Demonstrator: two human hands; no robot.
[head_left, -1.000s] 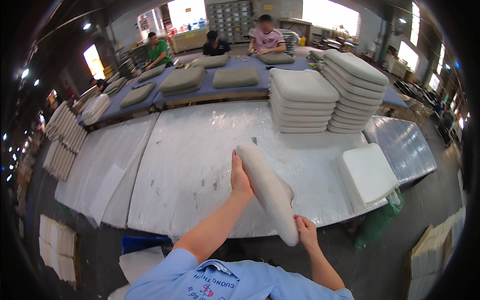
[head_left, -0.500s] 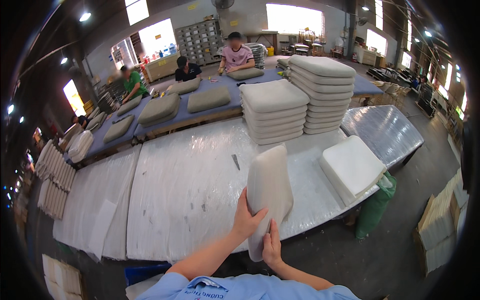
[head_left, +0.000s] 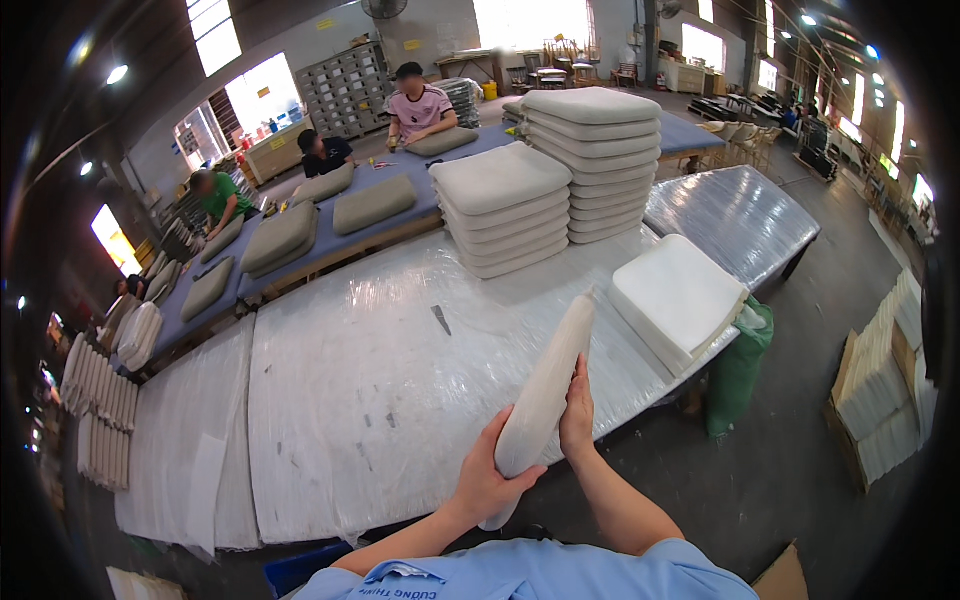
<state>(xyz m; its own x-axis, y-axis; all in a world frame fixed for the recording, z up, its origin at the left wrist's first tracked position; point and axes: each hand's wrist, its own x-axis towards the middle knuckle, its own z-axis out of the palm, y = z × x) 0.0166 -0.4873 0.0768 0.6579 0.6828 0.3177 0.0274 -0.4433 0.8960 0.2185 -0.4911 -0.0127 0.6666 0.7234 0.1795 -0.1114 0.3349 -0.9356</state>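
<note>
1 grn bag (head_left: 738, 375), drawer cab. (head_left: 345, 92), yel. bucket (head_left: 489, 91)

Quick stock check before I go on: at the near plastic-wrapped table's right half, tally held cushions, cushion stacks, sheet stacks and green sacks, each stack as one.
Held seat cushion: 1
Pale seat cushion stacks, shorter and taller: 2
White sheet stack: 1
Green sack: 1
Total: 5
</note>
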